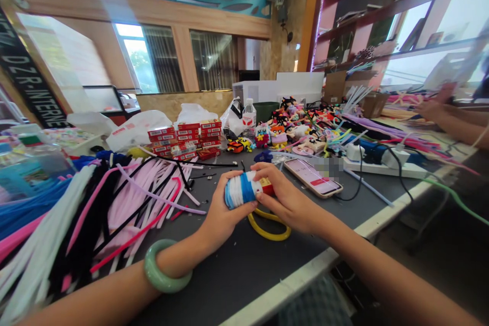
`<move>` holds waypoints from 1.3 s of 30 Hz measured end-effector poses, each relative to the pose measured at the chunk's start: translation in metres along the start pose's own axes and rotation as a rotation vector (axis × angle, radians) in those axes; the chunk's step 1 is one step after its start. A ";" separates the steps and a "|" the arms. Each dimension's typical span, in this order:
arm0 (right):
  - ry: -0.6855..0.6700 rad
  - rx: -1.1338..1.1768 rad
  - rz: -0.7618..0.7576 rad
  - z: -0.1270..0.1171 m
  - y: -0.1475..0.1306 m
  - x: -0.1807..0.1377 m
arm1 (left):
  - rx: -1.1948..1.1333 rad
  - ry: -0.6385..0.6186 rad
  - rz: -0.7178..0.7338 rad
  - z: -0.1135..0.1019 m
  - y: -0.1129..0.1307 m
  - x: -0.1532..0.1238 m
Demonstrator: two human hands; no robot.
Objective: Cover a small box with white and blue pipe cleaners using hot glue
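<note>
Both of my hands hold one small red box (266, 187) wound with white and blue pipe cleaner (241, 190), a little above the dark tabletop (237, 265). My left hand (219, 211) wraps its fingers round the wound end; a pale green bangle (165, 268) sits on that wrist. My right hand (284, 194) grips the red end, fingers curled over the top. Yellow-handled scissors (268, 226) lie on the table just under my hands. A phone (312, 177) with a lit screen lies just right of them.
A heap of pink, white, black and blue pipe cleaners (87, 204) covers the left. Stacked red boxes (185, 140), a water bottle (249, 117), small plush figures (282, 130) and a white power strip (378, 160) stand behind. Another person's arm (454, 119) reaches in at the right. The table's edge (305, 270) runs diagonally near me.
</note>
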State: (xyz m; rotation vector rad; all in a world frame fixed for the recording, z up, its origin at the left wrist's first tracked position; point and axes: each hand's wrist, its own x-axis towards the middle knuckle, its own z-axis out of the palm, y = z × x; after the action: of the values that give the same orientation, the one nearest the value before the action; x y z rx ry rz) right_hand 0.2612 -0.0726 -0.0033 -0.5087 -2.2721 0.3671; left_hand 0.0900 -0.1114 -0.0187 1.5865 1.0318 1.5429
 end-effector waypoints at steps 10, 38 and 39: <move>0.000 0.023 0.020 0.001 0.000 -0.001 | -0.075 -0.006 -0.061 0.001 -0.001 0.000; 0.004 0.031 0.007 0.002 0.004 -0.001 | -0.095 -0.037 -0.094 0.002 0.000 0.001; 0.006 0.029 0.000 0.002 0.004 -0.001 | -0.095 -0.038 -0.091 0.002 0.001 0.001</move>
State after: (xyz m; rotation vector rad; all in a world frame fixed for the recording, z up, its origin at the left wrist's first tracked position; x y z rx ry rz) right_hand 0.2610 -0.0700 -0.0068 -0.4944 -2.2574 0.3976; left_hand 0.0919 -0.1110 -0.0174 1.4790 0.9819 1.4731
